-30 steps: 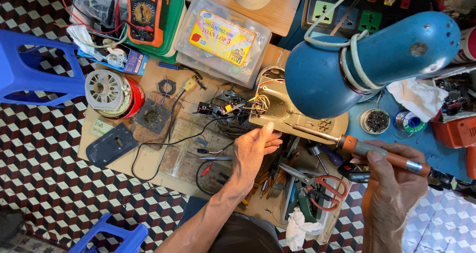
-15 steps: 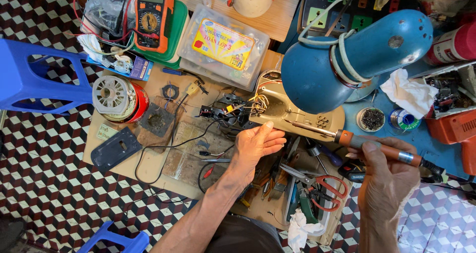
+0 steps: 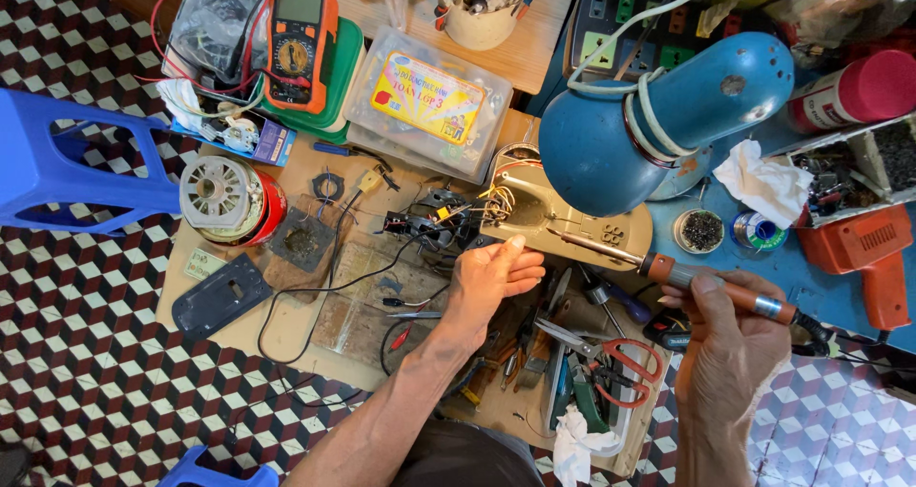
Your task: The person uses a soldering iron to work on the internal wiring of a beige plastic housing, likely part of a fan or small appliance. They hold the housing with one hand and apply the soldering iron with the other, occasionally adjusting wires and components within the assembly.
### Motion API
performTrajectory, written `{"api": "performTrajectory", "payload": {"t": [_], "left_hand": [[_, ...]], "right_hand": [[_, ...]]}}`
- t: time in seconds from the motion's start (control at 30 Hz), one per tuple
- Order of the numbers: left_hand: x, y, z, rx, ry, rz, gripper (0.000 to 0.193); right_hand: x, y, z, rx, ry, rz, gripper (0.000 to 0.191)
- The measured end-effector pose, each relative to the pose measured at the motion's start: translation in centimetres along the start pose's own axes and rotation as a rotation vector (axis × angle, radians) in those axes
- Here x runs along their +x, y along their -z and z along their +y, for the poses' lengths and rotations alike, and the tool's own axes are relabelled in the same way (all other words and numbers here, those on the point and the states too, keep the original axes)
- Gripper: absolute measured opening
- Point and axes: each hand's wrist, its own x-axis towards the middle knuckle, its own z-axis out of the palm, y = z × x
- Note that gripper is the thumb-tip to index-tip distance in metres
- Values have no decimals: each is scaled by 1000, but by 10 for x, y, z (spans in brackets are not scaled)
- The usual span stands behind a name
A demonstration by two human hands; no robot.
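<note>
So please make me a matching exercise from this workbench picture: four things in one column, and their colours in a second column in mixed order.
Things:
1. desk lamp shade
2. multimeter
3. soldering iron handle, held in the right hand
4. scissors handles

Colours:
A. red
B. blue
C. orange case, black face
D. orange with a silver band

Pairs: 1-B, 2-C, 3-D, 4-A

The left hand rests flat by the beige appliance housing.
</note>
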Motion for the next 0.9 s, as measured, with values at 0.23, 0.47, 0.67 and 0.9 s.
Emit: {"api": "performTrajectory", "payload": {"t": [0.23,0.47,0.67,0.9], "left_hand": [[-21,22,45,1013,-779,272,17],[80,18,94,1085,-1333,-33,19],[142,10,100,1330,-980,-477,20],[156,8,99,1260,-615,-545,28]], "right_hand": [[-7,-5,6,91,52,113,28],[-42,-10,15,206,83,249,29],[-80,-20,14,236,114,361,28],[-79,-37,28,279,106,340,28]]}}
